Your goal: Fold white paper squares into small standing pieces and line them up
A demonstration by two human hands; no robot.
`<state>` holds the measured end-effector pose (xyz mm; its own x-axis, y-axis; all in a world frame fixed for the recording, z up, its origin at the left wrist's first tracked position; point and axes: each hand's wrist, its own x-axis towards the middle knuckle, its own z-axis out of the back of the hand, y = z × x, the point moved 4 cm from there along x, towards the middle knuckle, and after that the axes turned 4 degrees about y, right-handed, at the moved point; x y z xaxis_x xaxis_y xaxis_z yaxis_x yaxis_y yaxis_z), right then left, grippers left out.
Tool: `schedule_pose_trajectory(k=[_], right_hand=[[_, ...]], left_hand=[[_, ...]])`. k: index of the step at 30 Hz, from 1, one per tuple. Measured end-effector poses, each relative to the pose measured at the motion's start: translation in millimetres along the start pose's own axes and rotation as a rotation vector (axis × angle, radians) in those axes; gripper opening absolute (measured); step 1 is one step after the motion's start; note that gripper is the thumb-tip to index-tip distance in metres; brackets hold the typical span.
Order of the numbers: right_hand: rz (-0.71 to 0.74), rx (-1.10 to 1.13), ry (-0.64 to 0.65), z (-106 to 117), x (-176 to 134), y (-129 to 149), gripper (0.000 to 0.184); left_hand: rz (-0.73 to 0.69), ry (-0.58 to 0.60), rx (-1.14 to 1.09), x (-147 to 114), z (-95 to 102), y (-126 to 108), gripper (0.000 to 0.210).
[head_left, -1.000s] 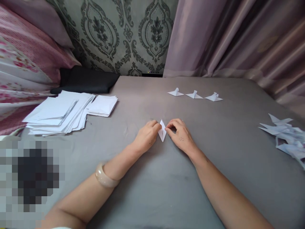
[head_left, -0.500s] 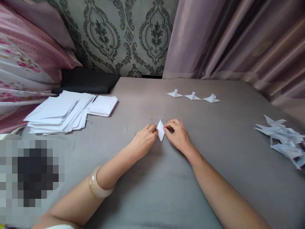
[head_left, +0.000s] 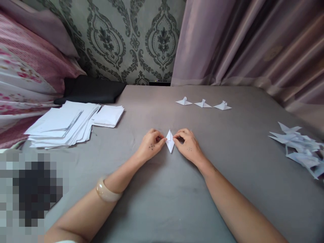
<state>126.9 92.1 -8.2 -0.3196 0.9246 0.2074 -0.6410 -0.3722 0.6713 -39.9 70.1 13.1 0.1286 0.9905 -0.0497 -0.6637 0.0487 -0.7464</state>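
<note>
A small white folded paper (head_left: 170, 141), shaped like a narrow diamond with a crease down its middle, stands on end between my hands. My left hand (head_left: 152, 144) pinches its left corner between thumb and finger. On the other side, my right hand (head_left: 188, 144) pinches the right corner in the same way. The paper's top and bottom points are free. A pale bangle (head_left: 107, 191) circles my left forearm.
Three folded paper birds (head_left: 203, 103) sit in a row at the back. Several more folded paper pieces (head_left: 300, 143) lie heaped at the right. At the left are a stack of white sheets (head_left: 60, 125), smaller paper squares (head_left: 108, 115) and a black cloth item (head_left: 92, 88).
My left hand has turned, so its back and pinching fingers show more clearly. The right hand keeps its pinch on the folded paper. The whole view has shifted slightly.
</note>
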Motion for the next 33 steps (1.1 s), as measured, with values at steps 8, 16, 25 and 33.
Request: schedule_pose_trajectory(k=[8,16,25,33], right_hand=[[-0.146,0.319,-0.045,4.4,4.9,-10.3,0.019],[-0.269,0.694,0.063,5.6,4.4,6.2,0.033],[-0.355,0.909,0.148,-0.1,0.2,9.4,0.026],[-0.424,1.133,0.145,-5.6,-1.1,11.8,0.03]], left_hand=[[0.016,-0.022,-0.092,4.7,-9.3,5.3,0.007],[0.091,0.059,-0.681,4.3,-14.7,7.2,0.025],[0.068,0.011,-0.784,-0.9,-7.8,-2.0,0.037],[0.029,0.085,-0.797,-1.9,-10.4,-6.7,0.025]])
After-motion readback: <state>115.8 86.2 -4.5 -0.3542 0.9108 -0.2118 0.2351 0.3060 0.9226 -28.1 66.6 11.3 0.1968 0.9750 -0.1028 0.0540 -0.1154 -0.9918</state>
